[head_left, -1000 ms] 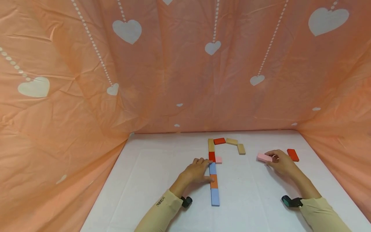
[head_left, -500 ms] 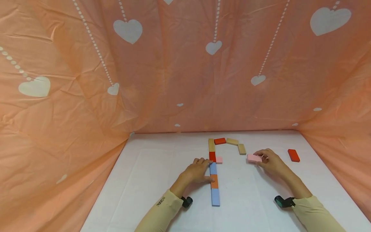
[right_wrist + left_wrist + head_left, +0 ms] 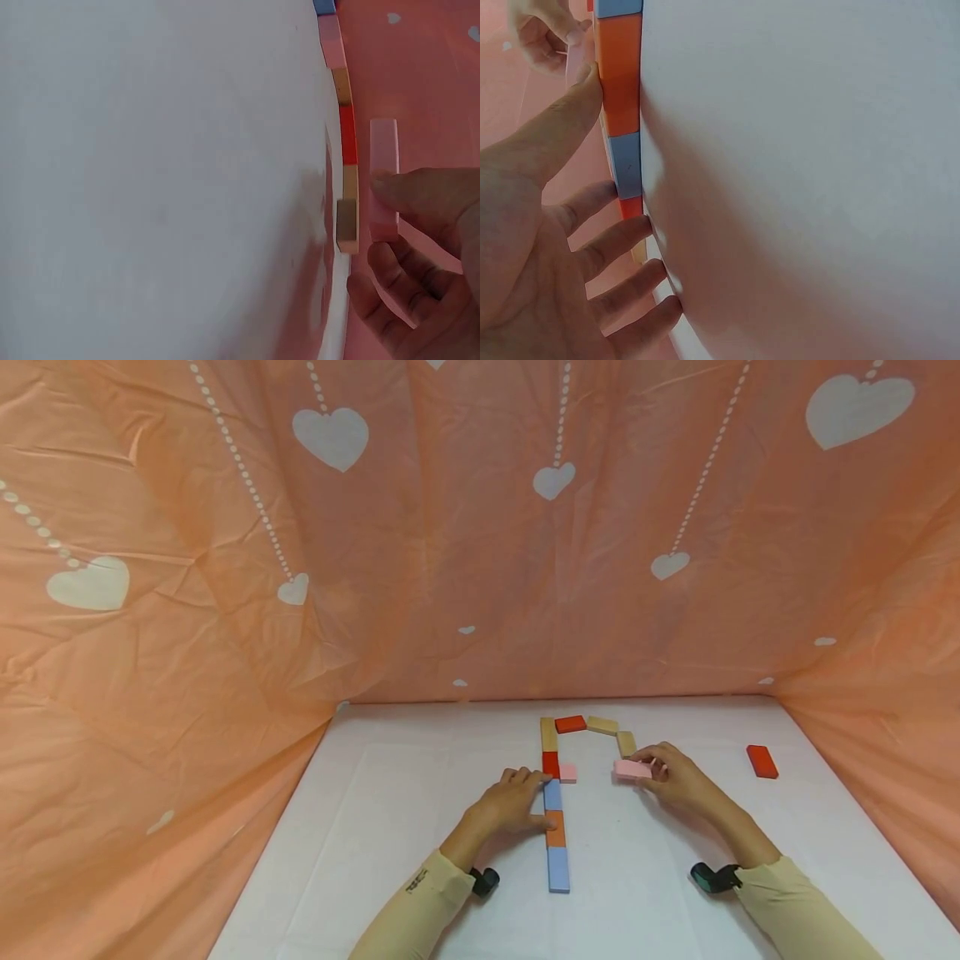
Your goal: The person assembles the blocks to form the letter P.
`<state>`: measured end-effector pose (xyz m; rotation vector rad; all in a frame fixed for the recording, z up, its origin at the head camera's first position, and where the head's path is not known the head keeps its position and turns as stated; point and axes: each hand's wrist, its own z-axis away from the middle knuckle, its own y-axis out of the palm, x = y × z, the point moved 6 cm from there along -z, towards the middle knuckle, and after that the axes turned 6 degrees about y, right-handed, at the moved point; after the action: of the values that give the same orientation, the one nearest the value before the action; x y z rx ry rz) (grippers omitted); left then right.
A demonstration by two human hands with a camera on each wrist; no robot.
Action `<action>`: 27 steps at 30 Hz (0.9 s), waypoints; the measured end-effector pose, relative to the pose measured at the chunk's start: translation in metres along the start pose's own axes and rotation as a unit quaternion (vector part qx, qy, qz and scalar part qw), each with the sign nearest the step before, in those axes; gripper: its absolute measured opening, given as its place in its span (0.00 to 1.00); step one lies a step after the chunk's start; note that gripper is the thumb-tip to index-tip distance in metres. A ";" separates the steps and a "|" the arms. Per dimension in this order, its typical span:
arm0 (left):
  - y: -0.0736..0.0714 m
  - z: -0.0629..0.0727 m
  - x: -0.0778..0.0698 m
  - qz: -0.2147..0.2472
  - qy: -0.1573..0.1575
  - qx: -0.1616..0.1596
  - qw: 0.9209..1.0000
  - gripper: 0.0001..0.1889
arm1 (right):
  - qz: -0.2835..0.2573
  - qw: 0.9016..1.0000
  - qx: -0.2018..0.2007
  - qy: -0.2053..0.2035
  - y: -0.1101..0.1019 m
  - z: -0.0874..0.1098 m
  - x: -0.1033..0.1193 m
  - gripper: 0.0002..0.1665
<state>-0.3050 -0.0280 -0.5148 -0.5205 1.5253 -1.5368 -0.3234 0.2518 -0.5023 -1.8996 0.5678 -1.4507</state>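
Note:
My right hand (image 3: 673, 777) pinches a pink block (image 3: 632, 770) between thumb and fingers, just below the end of a curve of blocks. In the right wrist view the pink block (image 3: 384, 157) shows raised off the table. My left hand (image 3: 512, 802) rests with spread fingers along the left side of a straight column of blocks, thumb at the orange block (image 3: 556, 828) and a fingertip by the red block (image 3: 551, 765). A blue block (image 3: 552, 795) sits between these two, and another blue block (image 3: 558, 869) forms the near end. A second pink block (image 3: 568, 773) adjoins the column's right side.
From the wooden block (image 3: 550, 734) atop the column, a red block (image 3: 571, 724), a wooden block (image 3: 602, 726) and a wooden block (image 3: 626, 744) curve rightward. A loose red block (image 3: 762, 762) lies at right on the white table (image 3: 375, 827). Orange cloth (image 3: 480, 543) hangs around it.
My right hand has carried the pink block leftward across the table, from near the loose red block to beside the curve's end. My left hand has stayed in place.

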 end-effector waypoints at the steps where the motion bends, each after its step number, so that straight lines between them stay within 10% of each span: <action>1: 0.000 0.000 0.000 0.000 0.000 0.000 1.000 0.44 | -0.002 1.000 0.002 -0.004 0.002 -0.001 0.002 0.19; 27: -0.001 0.002 -0.002 -0.009 -0.005 0.000 1.000 0.45 | -0.018 0.997 0.076 -0.001 0.038 -0.024 0.019 0.20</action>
<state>-0.3032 -0.0277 -0.5133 -0.5428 1.5161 -1.5465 -0.3383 0.2070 -0.5132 -1.7999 0.4105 -1.4718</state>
